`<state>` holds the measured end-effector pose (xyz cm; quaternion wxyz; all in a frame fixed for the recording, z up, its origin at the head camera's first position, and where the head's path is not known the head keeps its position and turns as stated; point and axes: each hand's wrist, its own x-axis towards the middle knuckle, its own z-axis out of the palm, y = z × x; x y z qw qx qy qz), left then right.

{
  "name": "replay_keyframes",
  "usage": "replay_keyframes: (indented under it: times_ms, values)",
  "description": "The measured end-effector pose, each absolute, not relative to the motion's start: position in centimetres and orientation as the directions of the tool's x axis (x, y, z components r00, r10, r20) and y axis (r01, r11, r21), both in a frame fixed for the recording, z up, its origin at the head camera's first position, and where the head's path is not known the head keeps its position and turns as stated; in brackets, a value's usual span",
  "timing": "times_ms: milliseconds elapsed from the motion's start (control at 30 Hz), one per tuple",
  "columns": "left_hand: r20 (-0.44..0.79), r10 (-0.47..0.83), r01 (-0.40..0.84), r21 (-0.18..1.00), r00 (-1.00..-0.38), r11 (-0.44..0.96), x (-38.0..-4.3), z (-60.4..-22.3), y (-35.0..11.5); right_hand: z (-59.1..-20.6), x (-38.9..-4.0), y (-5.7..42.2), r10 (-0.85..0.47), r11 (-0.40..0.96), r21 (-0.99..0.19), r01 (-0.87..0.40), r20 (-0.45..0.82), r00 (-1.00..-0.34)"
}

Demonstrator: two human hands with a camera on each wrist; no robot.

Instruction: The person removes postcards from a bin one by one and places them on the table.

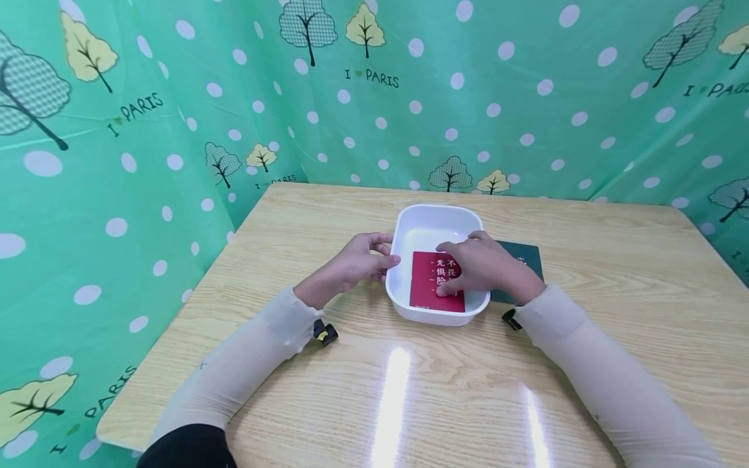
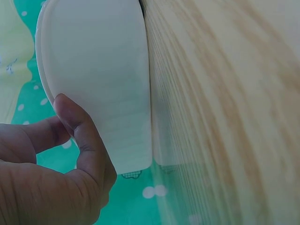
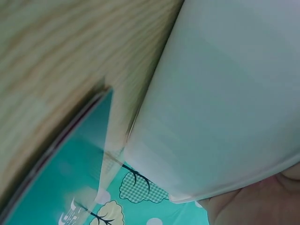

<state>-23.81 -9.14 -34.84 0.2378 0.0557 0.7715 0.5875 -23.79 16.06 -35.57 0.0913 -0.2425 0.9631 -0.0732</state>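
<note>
A white plastic basin (image 1: 400, 286) stands upright on the table. My left hand (image 1: 364, 263) pinches its left rim, and in the left wrist view thumb and fingers close over the edge. Inside the basin a red booklet (image 1: 422, 279) with white characters lies cover up. My right hand (image 1: 482, 265) reaches over the right rim, thumb and index finger spread apart above the booklet and touching or nearly touching it. Its other fingertips are partly hidden. A dark green booklet (image 1: 517, 255) lies flat right of the basin, partly beneath the right forearm.
The wooden table (image 1: 304, 409) carries bright light reflections near its front. A green dotted curtain (image 1: 409, 110) hangs along the back and left edges. Small black wrist devices (image 1: 325, 333) show at both wrists.
</note>
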Motion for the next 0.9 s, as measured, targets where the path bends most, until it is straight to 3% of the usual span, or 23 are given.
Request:
replay_keyframes:
  times_ms: [900]
  values:
    - [-0.265,0.343,-0.176,0.947,-0.901,0.269,-24.39,-36.09,-9.11,-35.65,-23.66,16.13,-0.467,0.862,-0.245,-0.444,-0.044,-0.883]
